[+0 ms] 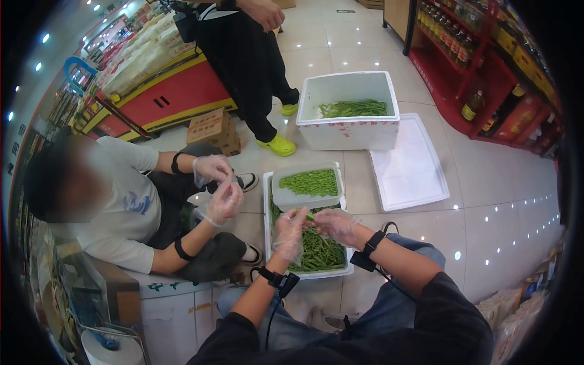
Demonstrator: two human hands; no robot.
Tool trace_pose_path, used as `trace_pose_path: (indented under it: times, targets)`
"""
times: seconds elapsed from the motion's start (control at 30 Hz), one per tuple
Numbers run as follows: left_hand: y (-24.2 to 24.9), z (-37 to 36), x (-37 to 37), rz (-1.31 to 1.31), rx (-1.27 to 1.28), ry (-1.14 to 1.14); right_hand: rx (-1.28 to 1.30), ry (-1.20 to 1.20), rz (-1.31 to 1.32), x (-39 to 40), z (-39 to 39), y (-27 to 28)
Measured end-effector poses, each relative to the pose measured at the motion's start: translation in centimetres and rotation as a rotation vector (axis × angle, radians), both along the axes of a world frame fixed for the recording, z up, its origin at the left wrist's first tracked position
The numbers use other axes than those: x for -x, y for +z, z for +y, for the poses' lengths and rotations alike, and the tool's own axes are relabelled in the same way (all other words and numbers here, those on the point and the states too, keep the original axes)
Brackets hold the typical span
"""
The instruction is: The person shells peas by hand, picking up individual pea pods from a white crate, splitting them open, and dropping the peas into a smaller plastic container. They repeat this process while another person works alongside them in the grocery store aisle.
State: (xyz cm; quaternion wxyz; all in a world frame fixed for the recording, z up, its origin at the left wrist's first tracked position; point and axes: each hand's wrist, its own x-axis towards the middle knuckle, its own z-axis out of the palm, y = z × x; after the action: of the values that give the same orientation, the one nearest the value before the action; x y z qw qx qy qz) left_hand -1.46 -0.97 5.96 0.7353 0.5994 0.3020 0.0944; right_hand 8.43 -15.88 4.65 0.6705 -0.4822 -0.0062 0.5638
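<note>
Two gloved hands meet over a foam tray (268, 226) of long green beans (319, 250) on the tiled shop floor: the left hand (289, 233) and the right hand (336, 225), each in a thin clear glove, pinch a few green stalks between their fingertips, the fingers closed loosely around them just above the heap. The beans are slender, bright green and lie lengthwise in a loose pile that fills the tray directly beneath both hands. Three white containers show: this tray, a smaller tub (306, 198) of cut green pieces resting on its far end, and a deep foam box (348, 135) further off, holding more beans, with one flat foam lid (409, 164) lying beside it on the floor. Two other people are near: one seated to the left, gloved hands (219, 185) together at chest height, well apart from the tray, and one standing behind in black trousers and yellow shoes (279, 145).
</note>
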Motion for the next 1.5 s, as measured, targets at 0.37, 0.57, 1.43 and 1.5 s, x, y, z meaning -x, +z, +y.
trace_pose_path:
  times: [0.37,0.57,1.43,1.5]
  targets:
    - [0.2,-0.3,-0.1,0.0,-0.03,-0.022,0.028,0.008,-0.028,0.0,0.0,0.5]
    - [0.6,-0.6,-0.3,-0.01,-0.043,-0.033,0.032,-0.048,-0.005,0.2,0.1,0.5]
    - [2.7,-1.2,-0.1,-0.162,-0.106,-0.014,-0.099,-0.069,0.065,1.1,-0.2,0.1]
    - [2.3,-1.1,-0.2,-0.176,-0.13,-0.008,-0.077,-0.055,0.05,1.2,-0.1,0.5]
